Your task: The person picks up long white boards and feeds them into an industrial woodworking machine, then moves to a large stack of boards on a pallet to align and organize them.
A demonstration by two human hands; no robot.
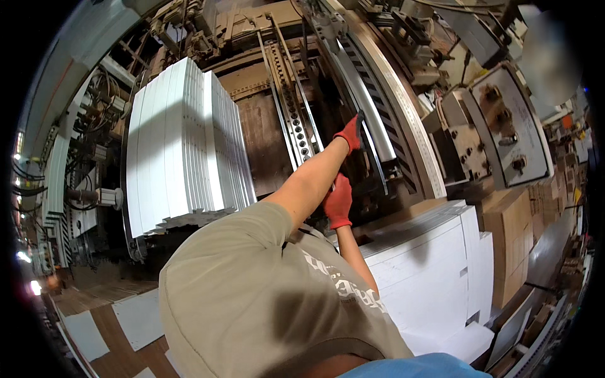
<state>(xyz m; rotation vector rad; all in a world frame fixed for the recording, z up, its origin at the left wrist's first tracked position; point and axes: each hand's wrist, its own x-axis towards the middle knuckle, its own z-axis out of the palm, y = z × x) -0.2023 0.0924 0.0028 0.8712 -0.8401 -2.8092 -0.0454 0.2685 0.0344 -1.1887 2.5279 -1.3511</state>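
My left hand [351, 133], in a red glove with a dark palm side, reaches over the machine bed. Its fingertips are at the edge of a long silvery metal bar [372, 113]; the small, foreshortened fingers do not show whether they grip it. Closer to my body, my right hand [339, 200], also red-gloved, is closed beside a dark gap in the machine. What it holds, if anything, is hidden. Left of both hands runs a metal rail with a row of round holes [295, 120]. My left forearm crosses above the rail's near end.
A tall stack of white sheets [167, 138] stands at the left. More white board [428, 271] lies to the right of my right arm, with a brown carton [509, 239] beyond it. A long ruler-like edge [409, 107] and a control box [507, 129] stand at the right.
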